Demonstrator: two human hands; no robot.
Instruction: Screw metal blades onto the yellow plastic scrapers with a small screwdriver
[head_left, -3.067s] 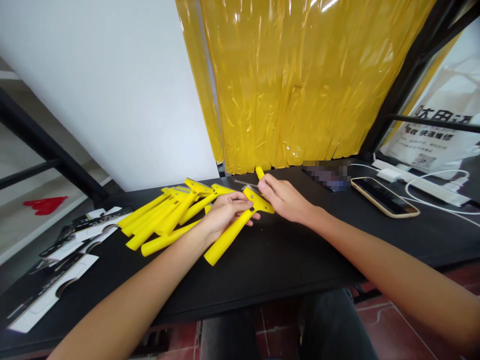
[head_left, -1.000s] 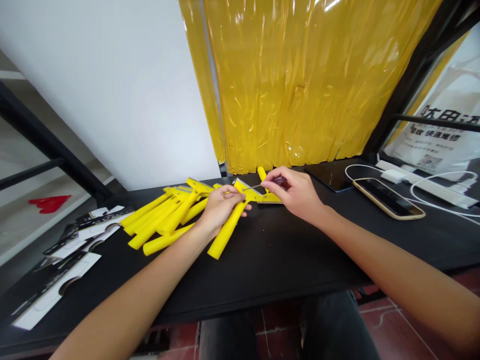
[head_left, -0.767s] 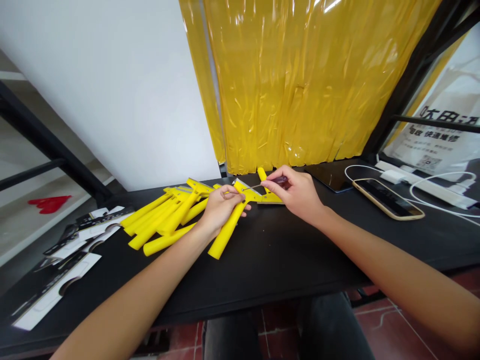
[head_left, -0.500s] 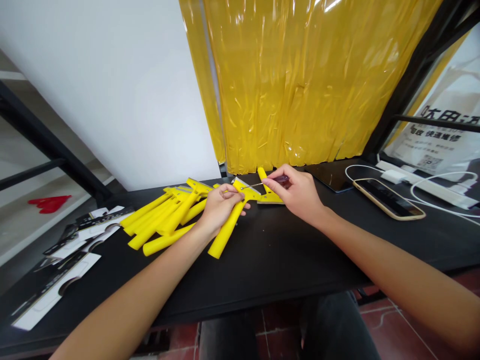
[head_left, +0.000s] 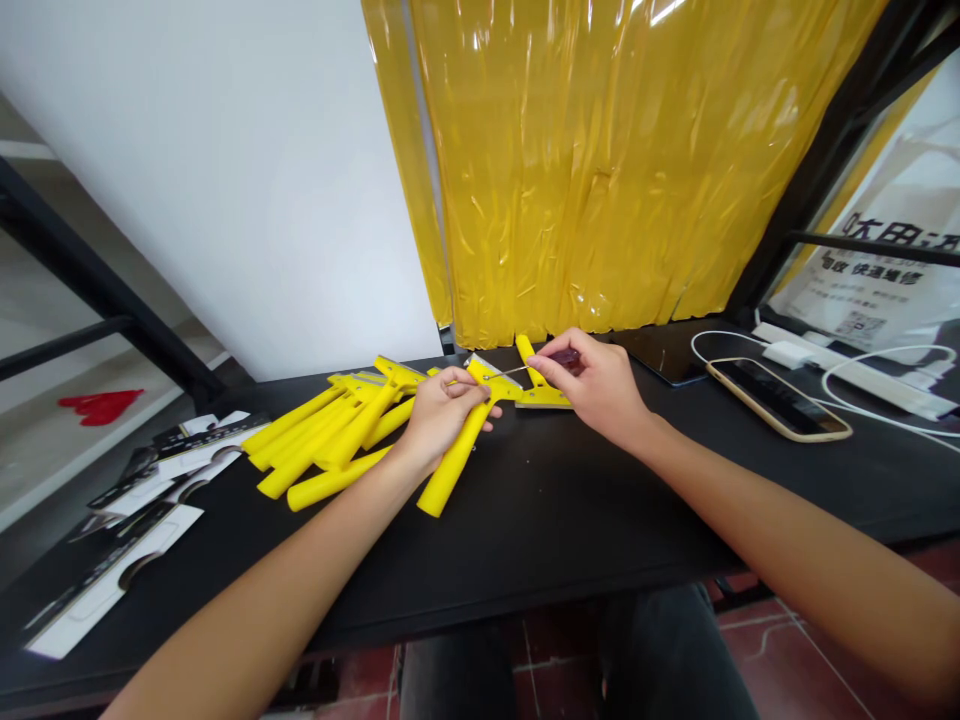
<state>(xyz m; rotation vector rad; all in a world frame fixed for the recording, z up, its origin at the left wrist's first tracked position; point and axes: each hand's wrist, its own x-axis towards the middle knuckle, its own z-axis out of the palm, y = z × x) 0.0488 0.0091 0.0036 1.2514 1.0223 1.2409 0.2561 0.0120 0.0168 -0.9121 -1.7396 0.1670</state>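
Observation:
My left hand (head_left: 442, 415) is closed on a yellow scraper (head_left: 454, 468), near where its handle meets the wide head. The handle slants down toward me. In my right hand (head_left: 600, 385) is a screwdriver (head_left: 571, 358) with a dark reddish handle, held by the fingers. Its thin shaft points left, and the tip is at the scraper's head beside my left fingertips. Behind my hands another yellow scraper (head_left: 541, 397) lies on the black table, partly hidden by my right hand. Several more yellow scrapers (head_left: 349, 430) are heaped left of my left hand.
Black-and-white cards (head_left: 120, 575) with cut-outs lie at the table's left. On the right are a phone (head_left: 780, 398), a dark flat tablet-like slab (head_left: 660, 355) and a white power strip (head_left: 862, 370) with cables. Yellow plastic sheeting (head_left: 600, 180) hangs behind the black table (head_left: 540, 540).
Hardly anything differs. Both hands keep their hold, and the screwdriver tip stays at the scraper's head; the whole view has shifted very slightly.

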